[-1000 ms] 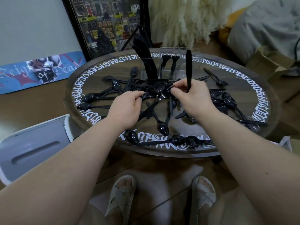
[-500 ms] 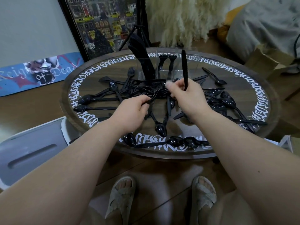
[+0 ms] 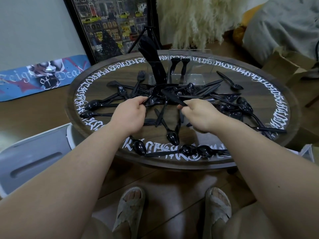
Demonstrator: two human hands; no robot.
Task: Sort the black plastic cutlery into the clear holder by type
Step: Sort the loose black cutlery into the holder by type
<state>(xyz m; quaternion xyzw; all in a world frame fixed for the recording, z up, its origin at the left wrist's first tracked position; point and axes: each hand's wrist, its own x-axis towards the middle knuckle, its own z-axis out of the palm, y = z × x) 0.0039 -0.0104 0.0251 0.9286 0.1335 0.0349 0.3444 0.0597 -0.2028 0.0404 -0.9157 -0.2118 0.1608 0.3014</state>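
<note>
The round table [image 3: 276, 107] carries the clear holder [image 3: 189, 66] at twelve o'clock, with the tangled black cutlery [image 3: 224, 100] at centre. Left hand [image 3: 129, 116] pinches a piece from the heap; right hand [image 3: 202, 116] pinches a knife [image 3: 174, 98]. They look light, stiff and slick: grip the handles.

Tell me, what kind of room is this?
Probably a living room at home: a round low table with white lettering, a framed city picture leaning against the wall, and a fluffy cream throw behind.
</note>
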